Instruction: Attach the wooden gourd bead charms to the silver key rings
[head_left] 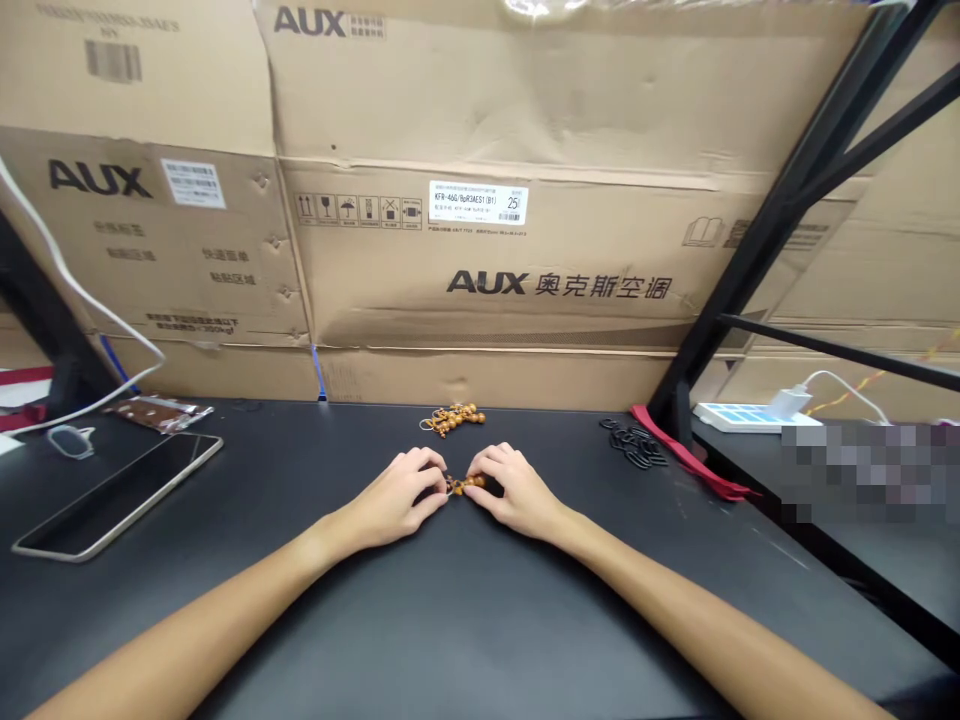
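A small keychain (pixel 458 488) of golden-brown beads is held low over the black tabletop (pixel 465 600), between my two hands. My left hand (pixel 405 497) pinches its left end, where a bit of a pale ring shows at the fingertips. On the other side, my right hand (pixel 517 495) closes thumb and fingers on the round beads. Fingers cover part of the keychain. Just beyond the hands lie more beaded keychains (pixel 457 418) in a small cluster, with a metal ring at their left end.
At left lie a phone (pixel 120 495), clear glasses (pixel 71 442) and a brown foil packet (pixel 161 412). Black oval links (pixel 636 443) and a red strap (pixel 690 458) are at right, by the black frame (pixel 720 290). Large cardboard boxes (pixel 390 280) stand behind the table.
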